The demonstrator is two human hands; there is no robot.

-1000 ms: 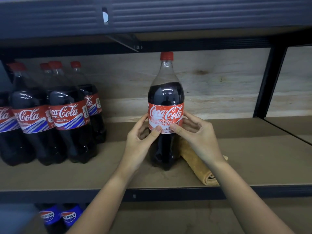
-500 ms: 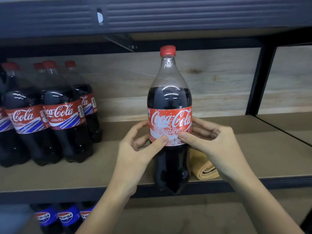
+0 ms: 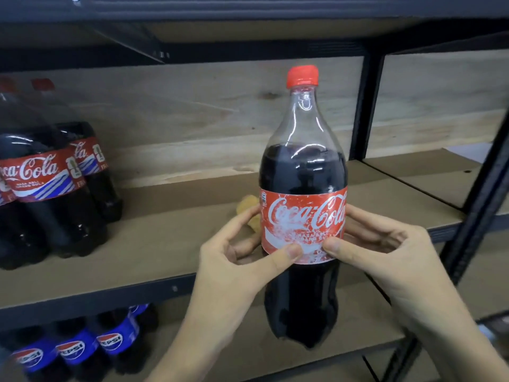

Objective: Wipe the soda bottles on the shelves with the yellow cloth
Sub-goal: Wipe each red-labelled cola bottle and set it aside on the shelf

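Observation:
A large Coca-Cola bottle with a red cap and a worn red label is held upright in the air in front of the middle shelf. My left hand grips its label from the left, thumb across the front. From the right, my right hand grips the label the same way. The yellow cloth lies on the shelf behind the bottle; only a small piece shows above my left fingers.
Several Coca-Cola bottles stand at the left of the same shelf. Pepsi bottles stand on the shelf below. A black upright post divides the bays, and another black post runs down at the right.
Both hands have lifted the bottle off the shelf and drawn it toward me, past the shelf's front edge. The cloth, earlier seen at the bottle's right, is now mostly hidden behind it.

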